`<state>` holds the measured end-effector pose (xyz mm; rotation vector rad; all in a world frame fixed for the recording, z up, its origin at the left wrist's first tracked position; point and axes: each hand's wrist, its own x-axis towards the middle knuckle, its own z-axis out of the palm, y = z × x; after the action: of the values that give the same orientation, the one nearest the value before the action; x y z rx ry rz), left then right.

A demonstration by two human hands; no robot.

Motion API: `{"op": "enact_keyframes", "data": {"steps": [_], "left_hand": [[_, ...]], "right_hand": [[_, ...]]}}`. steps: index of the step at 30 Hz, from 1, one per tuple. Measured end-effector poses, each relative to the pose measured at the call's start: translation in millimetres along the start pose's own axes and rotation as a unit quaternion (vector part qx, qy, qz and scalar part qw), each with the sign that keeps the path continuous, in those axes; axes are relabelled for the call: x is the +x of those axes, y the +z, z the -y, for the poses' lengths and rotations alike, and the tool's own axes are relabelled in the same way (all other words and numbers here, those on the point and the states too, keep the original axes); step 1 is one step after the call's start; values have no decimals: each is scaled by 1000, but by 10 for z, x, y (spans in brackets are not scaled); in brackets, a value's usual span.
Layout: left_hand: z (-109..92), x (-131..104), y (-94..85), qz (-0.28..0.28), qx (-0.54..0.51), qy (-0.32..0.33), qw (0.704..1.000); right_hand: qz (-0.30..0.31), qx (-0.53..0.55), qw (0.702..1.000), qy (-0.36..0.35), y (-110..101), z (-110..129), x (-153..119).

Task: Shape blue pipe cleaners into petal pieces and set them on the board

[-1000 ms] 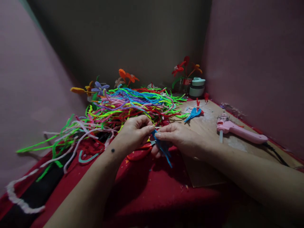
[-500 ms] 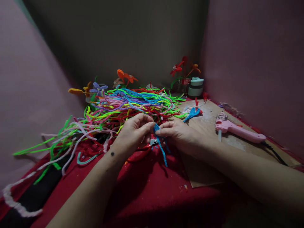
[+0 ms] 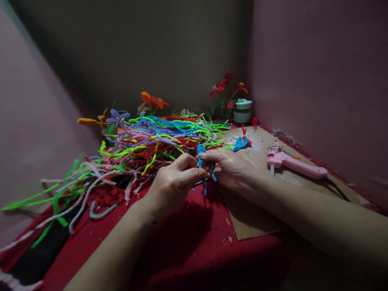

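Observation:
A blue pipe cleaner (image 3: 201, 149), bent into a narrow loop with loose ends hanging down, is upright between my hands. My right hand (image 3: 230, 167) pinches it near the top of the loop, thumb and forefinger pressed together. Lower down, the thumb and fingers of my left hand (image 3: 178, 180) close around one hanging strand. A sliver of dark metal shows behind the left fingertips; most of it is hidden. Another blue pipe cleaner piece (image 3: 240, 144), looped like a petal, lies on the brown board (image 3: 251, 220) beyond my right hand.
A large heap of coloured pipe cleaners (image 3: 169, 129) spreads across the red cloth (image 3: 182, 258). To the right rests a pink glue gun (image 3: 300, 165) on the board. Pipe-cleaner flowers (image 3: 151, 100) and a pale green lidded container (image 3: 243, 111) stand along the back.
The loop has risen a little and now shows above my right fingertips. My left hand has shifted down along the strand. The red-handled scissors beneath are now mostly hidden. The view has turned slightly right.

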<state>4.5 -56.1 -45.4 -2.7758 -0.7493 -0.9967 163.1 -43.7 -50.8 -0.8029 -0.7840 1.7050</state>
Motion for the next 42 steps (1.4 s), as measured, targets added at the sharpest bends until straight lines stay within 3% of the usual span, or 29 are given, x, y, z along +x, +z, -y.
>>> {"op": "enact_keyframes", "data": {"steps": [4, 9, 12, 17, 26, 35, 42], "left_hand": [[-72, 64, -93, -15, -60, -20, 998], [-143, 124, -246, -3, -189, -104, 977], [-153, 120, -235, -9, -159, -161, 974], [-149, 119, -120, -46, -57, -197, 978], [-167, 127, -56, -56, -139, -339, 929], [-163, 148, 4, -49, -146, -387, 909], [-187, 154, 40, -52, -155, -392, 905]], "right_hand": [[51, 5, 999, -9, -27, -21, 9], [71, -66, 993, -61, -38, -22, -10], [68, -112, 988, -88, -41, -16, -19], [59, -175, 974, -134, -30, -15, -57], [32, -188, 974, -125, 37, -57, -138], [40, -174, 975, -132, 36, -142, -108], [31, -143, 985, -95, 68, -117, -132]]}}
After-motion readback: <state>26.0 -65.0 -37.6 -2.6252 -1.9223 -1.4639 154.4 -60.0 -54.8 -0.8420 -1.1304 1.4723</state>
